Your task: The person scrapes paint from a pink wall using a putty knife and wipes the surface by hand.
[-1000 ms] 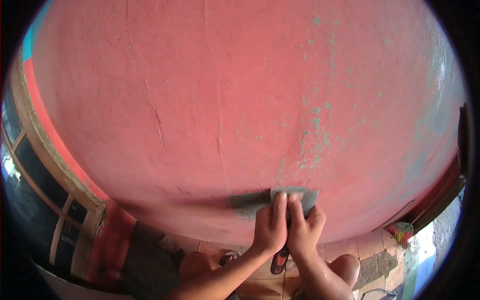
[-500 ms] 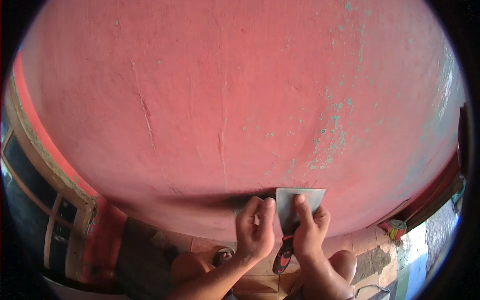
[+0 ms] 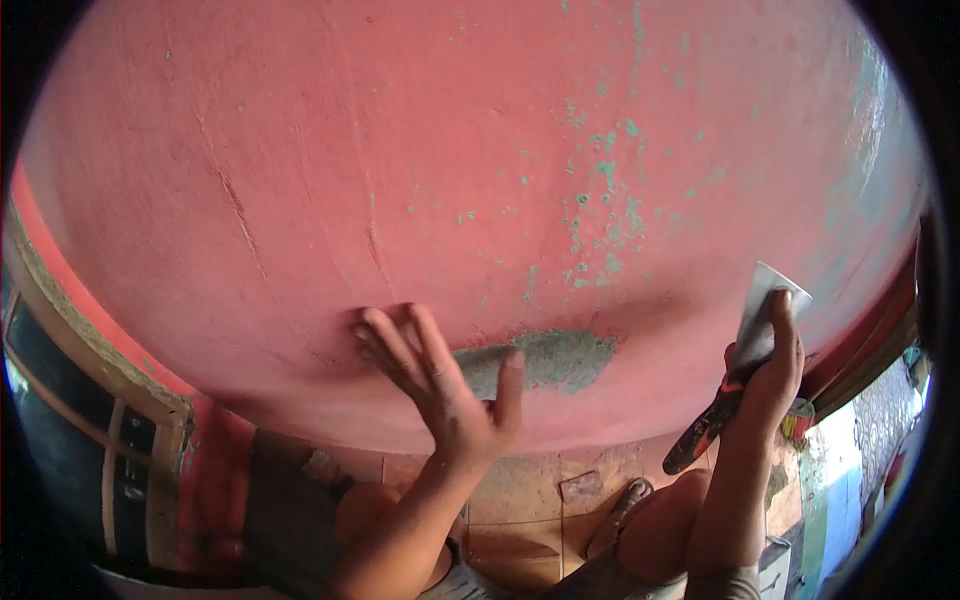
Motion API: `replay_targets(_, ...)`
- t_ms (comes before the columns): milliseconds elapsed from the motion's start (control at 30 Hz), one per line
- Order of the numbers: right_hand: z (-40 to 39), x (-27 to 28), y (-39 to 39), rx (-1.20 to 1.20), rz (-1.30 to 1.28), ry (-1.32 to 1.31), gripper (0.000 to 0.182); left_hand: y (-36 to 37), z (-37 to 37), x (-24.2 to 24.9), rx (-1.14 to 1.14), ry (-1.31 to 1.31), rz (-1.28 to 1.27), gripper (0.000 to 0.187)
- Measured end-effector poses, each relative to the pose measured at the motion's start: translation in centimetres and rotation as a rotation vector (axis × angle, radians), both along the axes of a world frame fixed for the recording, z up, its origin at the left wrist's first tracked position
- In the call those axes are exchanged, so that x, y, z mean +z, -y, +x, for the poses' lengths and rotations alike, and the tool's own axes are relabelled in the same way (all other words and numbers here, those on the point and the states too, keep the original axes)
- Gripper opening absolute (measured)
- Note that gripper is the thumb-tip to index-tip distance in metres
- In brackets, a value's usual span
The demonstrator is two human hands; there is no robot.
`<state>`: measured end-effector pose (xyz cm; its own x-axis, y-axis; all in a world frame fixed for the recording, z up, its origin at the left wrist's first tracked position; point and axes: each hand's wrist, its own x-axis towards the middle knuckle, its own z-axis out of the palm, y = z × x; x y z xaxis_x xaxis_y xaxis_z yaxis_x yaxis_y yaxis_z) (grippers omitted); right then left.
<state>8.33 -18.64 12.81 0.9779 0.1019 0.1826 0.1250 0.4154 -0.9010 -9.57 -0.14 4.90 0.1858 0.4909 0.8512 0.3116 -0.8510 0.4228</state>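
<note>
Fingers spread, my left hand is held up at the low part of the pink wall, fingertips right at its surface. Beside its thumb, a grey patch of bare wall shows with ragged paint edges. Off to the right, my right hand is closed around a scraper. The thumb lies along the flat metal blade, which tilts upward, and the black and red handle points down toward my knee.
Green specks and cracks mark the wall. A wooden window frame borders it on the left. Below are floor tiles, with a foot in a sandal on them. A bristled brush or broom head rests at the right.
My right hand has swung right with the scraper, away from the low wall. My left hand has moved left and spread its fingers. The grey patch now shows, and the view has shifted.
</note>
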Motion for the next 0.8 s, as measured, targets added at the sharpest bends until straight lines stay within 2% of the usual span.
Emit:
replay_targets(100,1.5,-3.7,0.7,0.008,-0.103,0.128,0.031,1.1,1.5,-2.4,0.058,-0.144,0.034,0.093)
replay_targets(167,1.0,-6.1,0.6,-0.056,-0.116,0.041,0.03,2.2,2.5,-4.6,0.062,-0.234,0.066,0.094)
replay_targets(200,0.6,-5.9,0.9,0.025,-0.013,-0.163,0.027,3.0,2.7,-5.8,0.028,-0.347,0.043,0.099)
replay_targets(300,1.2,-6.1,2.5,0.079,-0.003,-0.058,0.024,5.9,3.7,-8.8,-0.096,-0.69,0.04,0.092)
replay_targets(400,1.0,-6.3,3.2,0.035,-0.076,0.088,0.022,7.9,4.4,-11.5,-0.421,-0.975,0.094,0.085)
replay_targets(500,0.6,-5.9,4.0,0.062,-0.122,0.127,0.021,9.0,4.6,-13.3,-0.709,-1.076,0.033,0.084)
replay_targets(533,0.6,-5.9,4.1,0.066,-0.128,0.141,0.021,9.2,4.8,-14.3,-0.704,-1.078,0.019,0.081)
replay_targets(633,0.3,-5.5,4.6,0.105,-0.093,0.137,0.02,9.0,4.9,-12.9,-0.809,-0.938,0.036,0.074)
replay_targets(800,0.6,-5.2,5.8,0.123,-0.039,0.121,0.018,8.0,5.2,-6.3,-0.741,-0.777,0.182,0.062)
